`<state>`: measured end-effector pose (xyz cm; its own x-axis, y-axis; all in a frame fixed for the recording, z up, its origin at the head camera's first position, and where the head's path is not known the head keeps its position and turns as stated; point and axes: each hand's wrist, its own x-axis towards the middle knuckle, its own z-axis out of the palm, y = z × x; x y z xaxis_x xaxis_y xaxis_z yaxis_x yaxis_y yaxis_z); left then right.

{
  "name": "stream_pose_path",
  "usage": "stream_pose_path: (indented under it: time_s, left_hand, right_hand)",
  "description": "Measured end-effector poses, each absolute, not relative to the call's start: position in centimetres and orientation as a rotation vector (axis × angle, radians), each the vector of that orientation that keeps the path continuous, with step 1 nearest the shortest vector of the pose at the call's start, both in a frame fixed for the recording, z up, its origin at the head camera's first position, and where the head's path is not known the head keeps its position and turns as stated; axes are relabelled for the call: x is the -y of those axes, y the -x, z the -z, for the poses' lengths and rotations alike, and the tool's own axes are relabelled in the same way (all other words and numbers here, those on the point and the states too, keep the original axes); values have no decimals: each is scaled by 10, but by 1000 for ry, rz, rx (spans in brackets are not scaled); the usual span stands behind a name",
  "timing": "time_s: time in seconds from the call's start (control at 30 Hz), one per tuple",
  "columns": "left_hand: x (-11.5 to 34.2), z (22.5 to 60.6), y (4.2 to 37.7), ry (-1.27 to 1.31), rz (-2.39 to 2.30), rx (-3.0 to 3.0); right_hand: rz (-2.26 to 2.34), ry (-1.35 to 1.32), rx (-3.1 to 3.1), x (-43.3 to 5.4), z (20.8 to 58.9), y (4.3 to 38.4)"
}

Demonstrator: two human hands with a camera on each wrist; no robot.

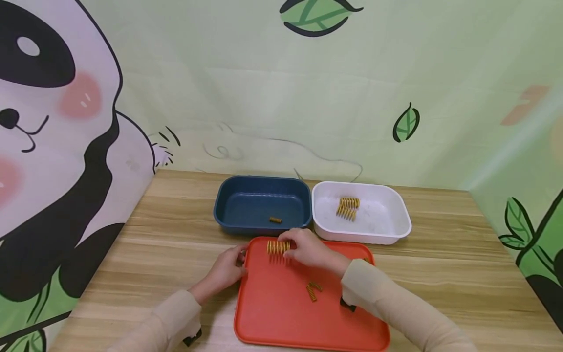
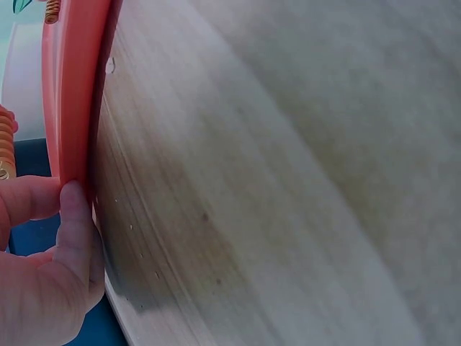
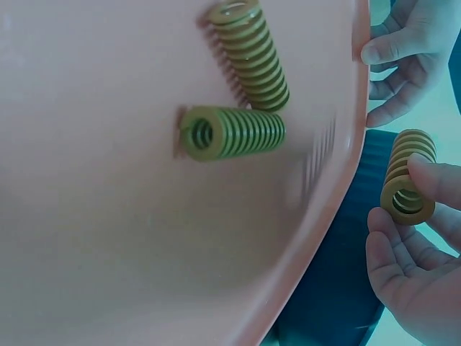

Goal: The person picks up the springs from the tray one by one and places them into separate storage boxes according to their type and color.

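Observation:
My right hand (image 1: 310, 247) pinches a large yellow coil spring (image 1: 276, 248) between thumb and fingers over the far edge of the red tray (image 1: 281, 318). In the right wrist view, the open end of this spring (image 3: 409, 176) faces the camera. My left hand (image 1: 225, 268) grips the tray's left rim; in the left wrist view its thumb and finger (image 2: 75, 223) meet at that rim. Two small springs (image 1: 313, 289) lie close together on the tray. Another spring (image 1: 366, 260) shows at the tray's right edge, partly hidden by my right sleeve.
Behind the tray stands a dark blue bin (image 1: 246, 208) holding one small spring (image 1: 275, 220). Beside it on the right is a white bin (image 1: 380, 220) with two larger springs (image 1: 347, 208). The wooden table (image 1: 440, 264) meets a printed cloth backdrop behind the bins.

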<state>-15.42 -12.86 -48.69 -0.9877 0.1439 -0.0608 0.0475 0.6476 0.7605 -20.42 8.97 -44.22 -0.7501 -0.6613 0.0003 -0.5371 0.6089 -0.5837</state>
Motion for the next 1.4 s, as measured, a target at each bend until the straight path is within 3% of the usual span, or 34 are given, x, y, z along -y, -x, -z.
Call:
stream_pose_path:
  time_s: [1.4]
  left_hand:
    - [129, 486, 154, -148, -1274, -2729]
  right_hand:
    - [933, 892, -2659, -109, 407, 212]
